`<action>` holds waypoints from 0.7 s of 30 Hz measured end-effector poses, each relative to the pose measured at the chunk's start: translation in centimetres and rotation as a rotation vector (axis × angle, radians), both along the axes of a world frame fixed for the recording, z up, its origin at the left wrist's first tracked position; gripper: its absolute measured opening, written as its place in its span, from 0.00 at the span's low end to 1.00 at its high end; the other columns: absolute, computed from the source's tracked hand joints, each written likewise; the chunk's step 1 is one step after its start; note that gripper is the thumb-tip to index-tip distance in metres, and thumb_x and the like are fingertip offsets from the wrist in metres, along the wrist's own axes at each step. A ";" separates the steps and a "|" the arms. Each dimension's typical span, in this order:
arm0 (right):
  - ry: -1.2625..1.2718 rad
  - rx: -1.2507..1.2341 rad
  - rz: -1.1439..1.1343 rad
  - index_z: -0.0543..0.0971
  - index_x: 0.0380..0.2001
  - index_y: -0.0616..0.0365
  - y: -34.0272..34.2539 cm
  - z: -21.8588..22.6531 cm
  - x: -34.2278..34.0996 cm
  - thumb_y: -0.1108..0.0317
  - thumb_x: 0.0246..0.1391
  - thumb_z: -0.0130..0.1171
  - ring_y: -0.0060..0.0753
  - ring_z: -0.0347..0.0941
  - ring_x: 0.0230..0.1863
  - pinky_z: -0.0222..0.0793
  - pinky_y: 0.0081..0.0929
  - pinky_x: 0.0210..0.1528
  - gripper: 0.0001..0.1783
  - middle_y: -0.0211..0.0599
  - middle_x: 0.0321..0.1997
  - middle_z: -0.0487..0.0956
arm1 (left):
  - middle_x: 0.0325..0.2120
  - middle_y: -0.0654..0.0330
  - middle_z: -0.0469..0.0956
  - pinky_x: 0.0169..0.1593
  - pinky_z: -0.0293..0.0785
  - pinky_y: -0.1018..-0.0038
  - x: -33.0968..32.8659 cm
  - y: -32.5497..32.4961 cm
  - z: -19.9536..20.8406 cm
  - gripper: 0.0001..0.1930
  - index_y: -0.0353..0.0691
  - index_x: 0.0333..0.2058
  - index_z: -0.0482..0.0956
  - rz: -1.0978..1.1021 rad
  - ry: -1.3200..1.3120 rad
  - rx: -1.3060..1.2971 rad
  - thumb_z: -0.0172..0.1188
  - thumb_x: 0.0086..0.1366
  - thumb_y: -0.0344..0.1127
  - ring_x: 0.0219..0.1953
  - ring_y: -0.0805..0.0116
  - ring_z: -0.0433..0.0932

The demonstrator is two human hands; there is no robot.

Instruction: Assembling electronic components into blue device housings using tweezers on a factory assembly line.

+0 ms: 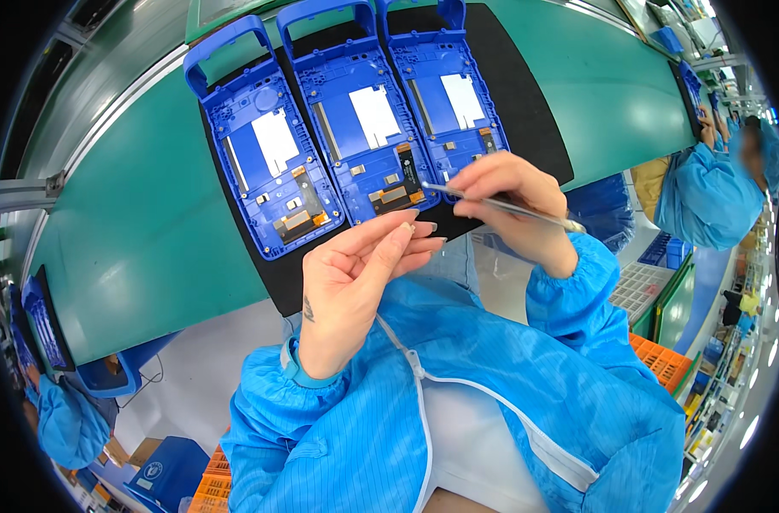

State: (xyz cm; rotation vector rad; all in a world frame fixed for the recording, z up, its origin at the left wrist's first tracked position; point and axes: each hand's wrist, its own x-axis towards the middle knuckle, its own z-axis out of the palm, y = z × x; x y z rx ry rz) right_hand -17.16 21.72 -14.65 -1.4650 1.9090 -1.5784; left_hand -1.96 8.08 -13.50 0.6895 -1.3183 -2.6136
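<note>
Three blue plastic housings with loop-like top ends lie side by side on a black mat (522, 94): a left housing (244, 109), a middle housing (336, 77) and a right housing (425, 61). Each shows a white rectangle, small metallic pads and a dark flex cable with orange parts. Just below the middle housing's lower end, my left hand (342, 278) is closed in a pinch; a tiny pale bit shows at the fingertips, too small to name. My right hand (522, 201) grips metal tweezers (557, 221), their tip over the gap between the middle and right housings.
The mat rests on a green bench (141, 231). At the right, a co-worker in a blue smock (710, 192) works at the same bench; another blue sleeve (69, 419) shows at lower left. Orange crates (660, 361) and a blue bin (167, 470) stand below.
</note>
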 end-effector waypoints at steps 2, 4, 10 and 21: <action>-0.038 -0.028 0.115 0.75 0.28 0.61 0.2 0.6 0.3 0.80 0.38 0.65 0.33 0.75 0.37 0.72 0.26 0.39 0.11 0.43 0.34 0.77 | 0.38 0.46 0.76 0.45 0.75 0.74 -0.2 0.1 0.0 0.14 0.26 0.45 0.70 0.012 -0.002 0.022 0.50 0.63 0.27 0.41 0.60 0.77; -0.013 0.017 0.138 0.75 0.28 0.61 0.4 1.4 0.8 0.80 0.38 0.65 0.34 0.75 0.37 0.72 0.26 0.39 0.11 0.43 0.34 0.76 | 0.37 0.47 0.76 0.44 0.75 0.75 -0.5 0.4 0.1 0.13 0.26 0.45 0.71 0.010 0.012 -0.017 0.51 0.62 0.26 0.40 0.61 0.78; -0.057 -0.018 0.055 0.74 0.27 0.60 1.6 1.2 -0.5 0.83 0.38 0.63 0.34 0.74 0.37 0.71 0.27 0.40 0.11 0.44 0.34 0.76 | 0.36 0.47 0.77 0.43 0.76 0.75 -0.6 0.1 -0.3 0.11 0.25 0.42 0.72 -0.012 0.026 -0.037 0.52 0.61 0.25 0.38 0.62 0.78; 0.042 0.134 -0.028 0.74 0.27 0.61 1.5 0.1 -1.4 0.82 0.36 0.64 0.33 0.74 0.39 0.71 0.25 0.42 0.12 0.39 0.34 0.77 | 0.36 0.45 0.76 0.41 0.76 0.74 -0.9 0.4 -0.3 0.12 0.26 0.42 0.72 -0.017 0.018 -0.056 0.51 0.61 0.25 0.38 0.59 0.78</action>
